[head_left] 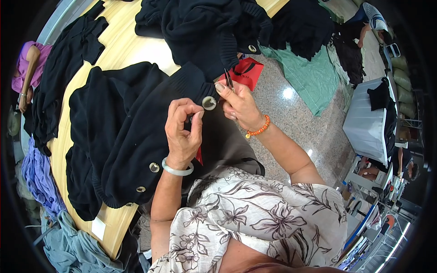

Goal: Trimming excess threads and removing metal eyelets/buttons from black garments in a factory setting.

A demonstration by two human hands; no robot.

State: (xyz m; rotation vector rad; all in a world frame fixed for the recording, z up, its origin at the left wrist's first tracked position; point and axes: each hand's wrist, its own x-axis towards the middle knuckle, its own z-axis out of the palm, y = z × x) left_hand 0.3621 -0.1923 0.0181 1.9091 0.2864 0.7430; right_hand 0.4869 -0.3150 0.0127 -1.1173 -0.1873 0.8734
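A black knit cardigan (127,118) lies over the table edge and my lap, its ribbed band stretched toward my hands. On that band a large pale-rimmed, dark button (209,103) sits between my two hands. My left hand (181,129), with a pale bangle on the wrist, is closed in a pinch beside the button; what its fingertips hold is too small to make out. Closed around small dark thread snips (228,79), blades pointing up, my right hand (243,107) is at the band's edge. More buttons, such as this one (154,167), show lower on the cardigan.
Black garments (200,32) are heaped along the wooden table (154,51). A red bag (253,74) and green cloth (309,75) lie beyond my right hand. A white-lined bin (368,120) stands right. People are at the far left (34,66) and upper right (375,19).
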